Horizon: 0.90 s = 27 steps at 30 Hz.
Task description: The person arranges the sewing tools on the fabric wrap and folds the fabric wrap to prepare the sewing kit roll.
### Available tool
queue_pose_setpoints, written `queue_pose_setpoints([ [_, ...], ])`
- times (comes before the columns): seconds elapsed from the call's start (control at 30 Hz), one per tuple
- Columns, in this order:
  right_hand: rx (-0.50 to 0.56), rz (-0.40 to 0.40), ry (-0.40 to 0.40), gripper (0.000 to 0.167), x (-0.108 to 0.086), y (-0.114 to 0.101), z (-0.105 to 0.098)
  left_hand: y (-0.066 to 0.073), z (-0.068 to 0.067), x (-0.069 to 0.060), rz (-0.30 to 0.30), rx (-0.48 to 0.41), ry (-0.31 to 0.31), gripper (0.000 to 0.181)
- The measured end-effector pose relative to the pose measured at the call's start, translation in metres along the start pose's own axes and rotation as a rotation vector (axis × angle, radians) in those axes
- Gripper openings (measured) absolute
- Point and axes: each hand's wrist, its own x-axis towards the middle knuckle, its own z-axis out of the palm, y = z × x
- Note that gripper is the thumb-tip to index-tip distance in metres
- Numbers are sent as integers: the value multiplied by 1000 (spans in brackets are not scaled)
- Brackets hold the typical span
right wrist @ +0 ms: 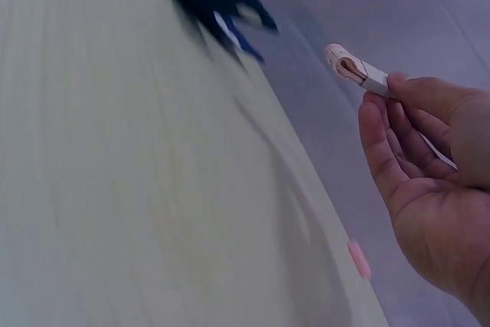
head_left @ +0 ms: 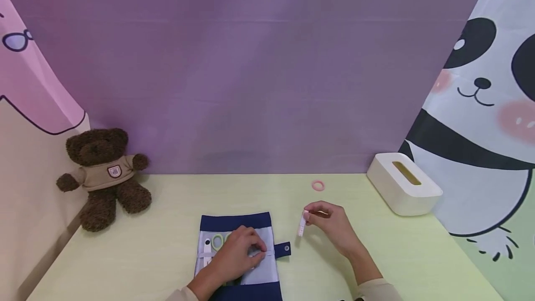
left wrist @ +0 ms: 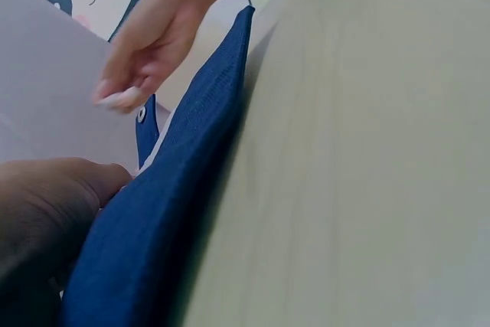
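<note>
A navy-edged fabric pouch [head_left: 261, 275] lies unfolded in the head view, with green-handled scissors [head_left: 217, 242] and a white tool [head_left: 207, 246] under its pale elastic band. My left hand [head_left: 238, 254] is over it, thumb and forefinger pinching the band near the right side; the hand hides the pouch's middle. Right of the pouch, my right hand [head_left: 332, 226] holds a small white and pink item [head_left: 302, 225] upright above the table, between thumb and fingers. The right wrist view shows this item [right wrist: 374, 80] with a rounded, looped end.
A pink ring [head_left: 318, 185] lies toward the table's back edge. The white tissue box [head_left: 405, 189] stands at the back right, and a brown teddy bear [head_left: 102, 178] sits at the left. The pouch's snap tab [head_left: 283, 249] points right, toward my right hand.
</note>
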Motion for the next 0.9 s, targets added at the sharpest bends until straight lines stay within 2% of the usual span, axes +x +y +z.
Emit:
queue_pose_setpoints([
  [0.2,33,-38,-65,23,9,-10,41,0,1,2,-16,-8,-7,4],
  [0.37,23,-33,-128,28,13,-12,63,0,-2,2,-13,-31,-8,5],
  [0.47,4,-21,-153,31,12,-16,72,1,-3,2,-23,-45,-13,5],
  [0.67,0,-17,-184,33,5,-30,87,-1,-5,4,-4,-10,-5,9],
  [0.8,21,25,-192,36,-1,-23,91,-2,-4,4,0,2,-10,12],
  [0.9,58,67,-166,34,-4,-11,91,-2,-4,3,-9,-11,-18,12],
])
